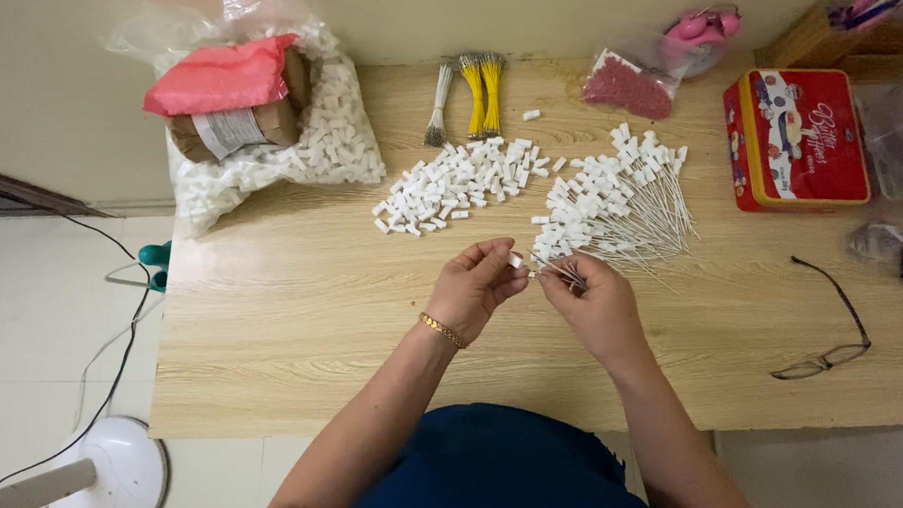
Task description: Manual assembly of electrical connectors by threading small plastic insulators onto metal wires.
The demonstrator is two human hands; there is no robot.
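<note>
Both hands meet above the middle of the wooden table (299, 309). Left hand (475, 285), a gold bracelet (442, 330) at its wrist, has thumb and fingertips pinched together on a single small white block (515, 259). Right hand (592, 307) is closed around a thin bunch of white wires (568, 274), whose ends poke out toward the block; whether a wire tip already touches the block is hard to say, as the parts are tiny here.

Going from biggest downward: the table carries, at its far left corner, a clear plastic bag of white blocks (330, 140) with a pink packet (223, 74) and a brown paper bundle (238, 128) lying on top. At the far right sits a red rectangular tin (798, 141) with a yellow edge. Between them, just beyond the hands, lies a pile of finished white wires with blocks on their ends (613, 205), and beside it to the left a heap of loose white blocks (454, 184). Farther back are bundles of yellow wires (483, 90) and a whitish wire bundle (440, 101), then a small bag of reddish pieces (627, 87). A pair of glasses (831, 327) rests near the right edge.
</note>
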